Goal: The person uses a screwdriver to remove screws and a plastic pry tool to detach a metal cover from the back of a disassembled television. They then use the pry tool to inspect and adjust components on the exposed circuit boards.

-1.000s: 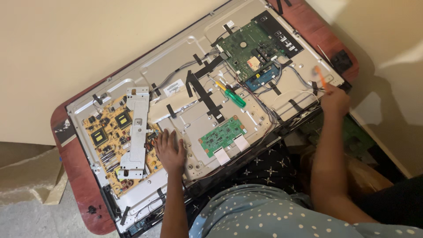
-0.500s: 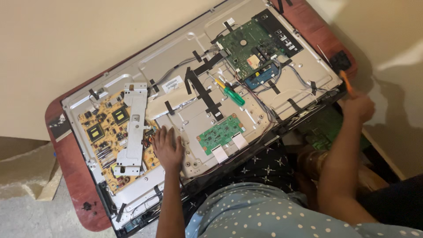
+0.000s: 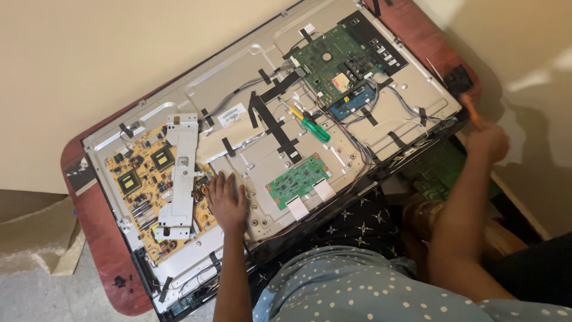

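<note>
An opened flat-screen television (image 3: 250,143) lies face down on a reddish-brown bench (image 3: 98,238), its bare metal back panel filling most of the view, long axis running from lower left to upper right. Compared with a second ago, the whole set sits a little lower and further right in the view, as the head camera has shifted.

On the panel, a yellow power board (image 3: 140,179) occupies the left end, crossed by a grey metal bracket (image 3: 179,173); a large green main board (image 3: 336,59) sits at the upper right, and a small green board (image 3: 297,180) lies near the lower edge.

The left hand (image 3: 226,203) rests flat and released on the panel, fingers spread, between the yellow board and the small green board, much as before. The right hand (image 3: 488,140), blurred, is clenched around an orange-handled tool (image 3: 469,110) that points up and to the left; it has drawn off the panel's right end and now hangs beyond the set's edge, near a black part (image 3: 460,77) on the bench.

A green-handled screwdriver (image 3: 307,124) lies loose mid-panel, its yellow end toward the upper left, unmoved.
</note>
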